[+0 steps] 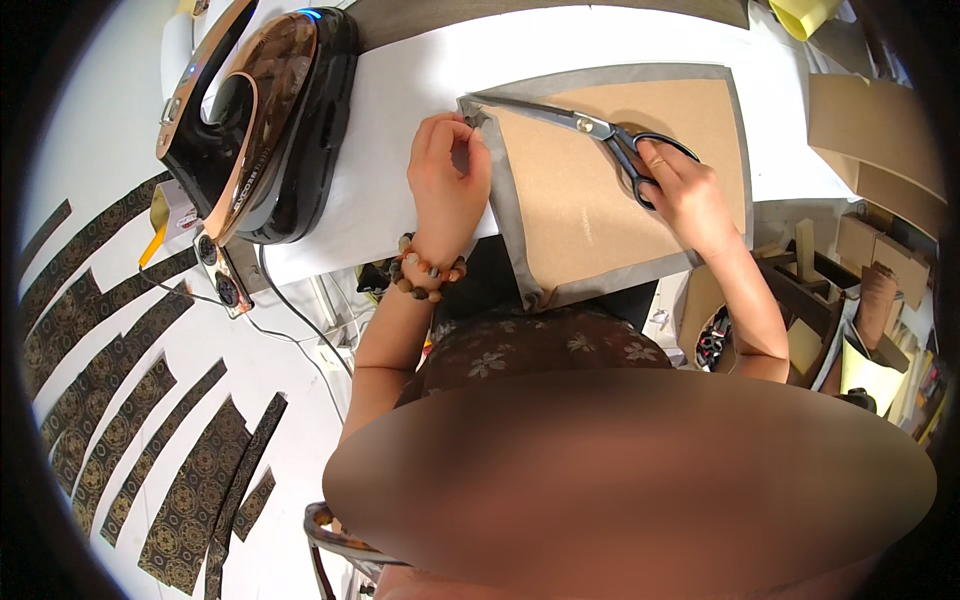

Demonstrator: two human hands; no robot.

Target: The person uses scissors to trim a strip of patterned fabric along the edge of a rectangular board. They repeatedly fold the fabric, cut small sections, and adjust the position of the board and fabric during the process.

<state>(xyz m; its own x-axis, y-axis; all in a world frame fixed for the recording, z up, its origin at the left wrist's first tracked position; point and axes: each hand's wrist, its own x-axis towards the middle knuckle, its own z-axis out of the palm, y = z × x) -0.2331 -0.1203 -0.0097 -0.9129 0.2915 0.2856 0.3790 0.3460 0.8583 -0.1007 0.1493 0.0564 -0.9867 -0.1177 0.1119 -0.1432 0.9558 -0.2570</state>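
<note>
A tan board (pixel 590 220) edged with folded grey fabric (pixel 742 150) lies on the white table, its near side reaching toward my lap. My right hand (pixel 685 195) grips the black handles of a pair of scissors (pixel 590 125) over the board. The blades point left and their tips meet the fabric at the far left corner. At that same corner my left hand (pixel 450 165) pinches the grey fabric between thumb and fingers. Beaded bracelets (pixel 425 270) circle my left wrist.
A black and copper iron (pixel 270 130) stands at the left, its cord (pixel 300 300) trailing down. Patterned dark fabric strips (pixel 190 500) lie at the lower left. A phone (pixel 225 280) sits by the table edge. Boxes and wood pieces (pixel 800 260) crowd the right.
</note>
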